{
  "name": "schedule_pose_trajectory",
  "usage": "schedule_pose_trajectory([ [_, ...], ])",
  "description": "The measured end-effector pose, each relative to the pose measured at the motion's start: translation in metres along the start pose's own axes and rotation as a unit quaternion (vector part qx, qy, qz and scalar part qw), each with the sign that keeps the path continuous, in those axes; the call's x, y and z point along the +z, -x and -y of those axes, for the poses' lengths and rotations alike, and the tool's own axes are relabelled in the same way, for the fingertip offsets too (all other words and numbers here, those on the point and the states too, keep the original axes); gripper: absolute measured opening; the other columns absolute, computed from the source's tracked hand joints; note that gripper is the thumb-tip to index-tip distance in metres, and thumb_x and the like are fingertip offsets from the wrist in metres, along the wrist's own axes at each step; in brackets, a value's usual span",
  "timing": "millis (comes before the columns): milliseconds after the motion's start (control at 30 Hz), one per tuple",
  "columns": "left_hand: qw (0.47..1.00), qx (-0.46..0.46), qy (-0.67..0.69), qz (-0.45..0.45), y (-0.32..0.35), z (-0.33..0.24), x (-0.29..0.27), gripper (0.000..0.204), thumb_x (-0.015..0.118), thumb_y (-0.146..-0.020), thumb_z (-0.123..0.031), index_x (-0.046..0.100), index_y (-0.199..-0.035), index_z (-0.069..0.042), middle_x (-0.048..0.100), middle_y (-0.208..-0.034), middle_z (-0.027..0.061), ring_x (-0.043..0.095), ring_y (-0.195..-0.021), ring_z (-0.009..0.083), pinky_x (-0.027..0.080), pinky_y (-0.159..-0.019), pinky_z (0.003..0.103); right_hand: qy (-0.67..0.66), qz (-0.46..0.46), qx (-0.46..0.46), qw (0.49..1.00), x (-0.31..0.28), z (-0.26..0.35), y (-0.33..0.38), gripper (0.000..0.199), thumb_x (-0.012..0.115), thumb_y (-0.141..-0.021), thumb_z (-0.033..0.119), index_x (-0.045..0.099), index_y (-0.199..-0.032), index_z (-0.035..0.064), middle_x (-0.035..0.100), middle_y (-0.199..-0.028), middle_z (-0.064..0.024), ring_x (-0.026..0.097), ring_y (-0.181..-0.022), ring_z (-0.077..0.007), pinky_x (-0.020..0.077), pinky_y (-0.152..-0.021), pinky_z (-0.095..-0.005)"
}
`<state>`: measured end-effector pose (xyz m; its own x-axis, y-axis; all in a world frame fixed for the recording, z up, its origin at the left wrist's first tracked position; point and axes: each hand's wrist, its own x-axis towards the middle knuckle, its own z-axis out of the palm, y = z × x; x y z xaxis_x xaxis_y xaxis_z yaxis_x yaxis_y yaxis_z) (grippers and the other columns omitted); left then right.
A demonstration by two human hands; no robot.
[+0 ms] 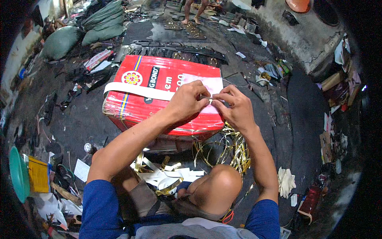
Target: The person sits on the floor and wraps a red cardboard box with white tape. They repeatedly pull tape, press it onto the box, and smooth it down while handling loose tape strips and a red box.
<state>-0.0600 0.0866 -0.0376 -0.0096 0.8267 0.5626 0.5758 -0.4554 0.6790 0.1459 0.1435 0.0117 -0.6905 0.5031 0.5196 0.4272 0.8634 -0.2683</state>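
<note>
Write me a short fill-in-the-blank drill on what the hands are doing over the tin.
1. The left hand and right hand pinch a narrow strip above a tin whose main colour is ____.
2. A long ____ band lies across the top of the tin.
3. A tangle of shiny ____-coloured strips lies on the floor beneath the right forearm.
4. At the far left edge stands a ____ basin.

Missing words: red; white; gold; green

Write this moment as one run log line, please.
left hand: pinches white strip | right hand: pinches same strip end | under hands: red tin | floor: gold strips, white strips
</note>
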Motion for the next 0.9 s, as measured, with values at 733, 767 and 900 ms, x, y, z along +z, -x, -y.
schedule_pose_trajectory([
  [733, 0.999, -0.038, 0.007, -0.002, -0.005, 0.006, -0.006, 0.016, 0.082, -0.082, -0.017, 0.079, -0.085, -0.002, 0.073, -0.084, 0.0143, 0.071, -0.079, 0.0249, 0.056, -0.074, 0.038, -0.102, -0.028, 0.087, 0.991, 0.013, -0.01, -0.001, 0.021, 0.085, -0.082, 0.018, 0.084, -0.1, 0.0079, 0.06, -0.084, -0.0077, 0.061, -0.079, -0.0204, 0.0495, -0.072, -0.0343],
  [767, 0.999, -0.039, 0.004, -0.008, -0.005, 0.005, -0.006, 0.016, 0.082, -0.082, -0.017, 0.079, -0.085, -0.002, 0.073, -0.084, 0.0143, 0.071, -0.079, 0.0249, 0.056, -0.074, 0.038, -0.108, -0.033, 0.09, 0.989, 0.015, -0.01, -0.001, 0.021, 0.085, -0.081, 0.018, 0.084, -0.1, 0.0076, 0.06, -0.084, -0.0078, 0.061, -0.079, -0.0201, 0.0495, -0.071, -0.034],
  [900, 0.998, -0.055, 0.006, -0.019, -0.006, 0.005, -0.005, 0.016, 0.081, -0.081, -0.016, 0.079, -0.084, -0.001, 0.074, -0.083, 0.0153, 0.072, -0.077, 0.0251, 0.056, -0.072, 0.038, -0.126, -0.058, 0.099, 0.985, 0.022, -0.01, 0.0, 0.017, 0.084, -0.082, 0.015, 0.083, -0.097, 0.0051, 0.061, -0.083, -0.0077, 0.061, -0.076, -0.0191, 0.0494, -0.07, -0.033],
])
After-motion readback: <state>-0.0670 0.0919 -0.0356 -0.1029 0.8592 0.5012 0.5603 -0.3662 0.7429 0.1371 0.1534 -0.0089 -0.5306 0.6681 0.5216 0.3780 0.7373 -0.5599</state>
